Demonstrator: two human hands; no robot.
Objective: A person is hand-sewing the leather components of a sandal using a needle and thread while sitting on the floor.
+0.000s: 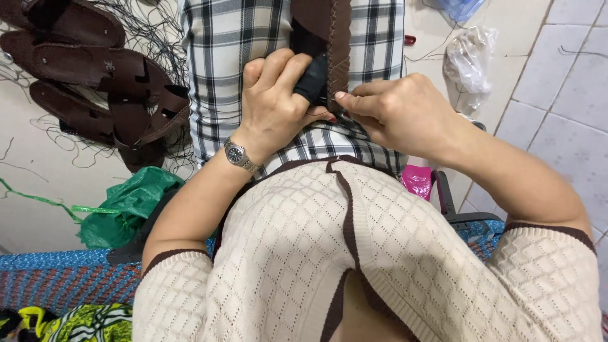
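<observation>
Your left hand (275, 104) is gripping the brown leather sandal upper with stitched edge (329, 44) on your plaid-covered lap (234, 50), one finger sheathed in black. Your right hand (396, 111) is pinching its stitched edge just beside. Finished brown leather sandals (95, 76) are lying on the floor at left, a crumpled green plastic bag (130, 202) nearer you.

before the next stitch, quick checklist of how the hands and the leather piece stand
1. Left hand gripping the brown leather piece: ok.
2. Black finger guard on the left hand: ok.
3. Right hand pinching at the stitched edge: ok.
4. Needle in the right hand's fingertips: cannot tell, hidden.
5. Piece resting over the checked cloth on the lap: ok.
6. Brown sandals lying apart from the hands: ok.
</observation>
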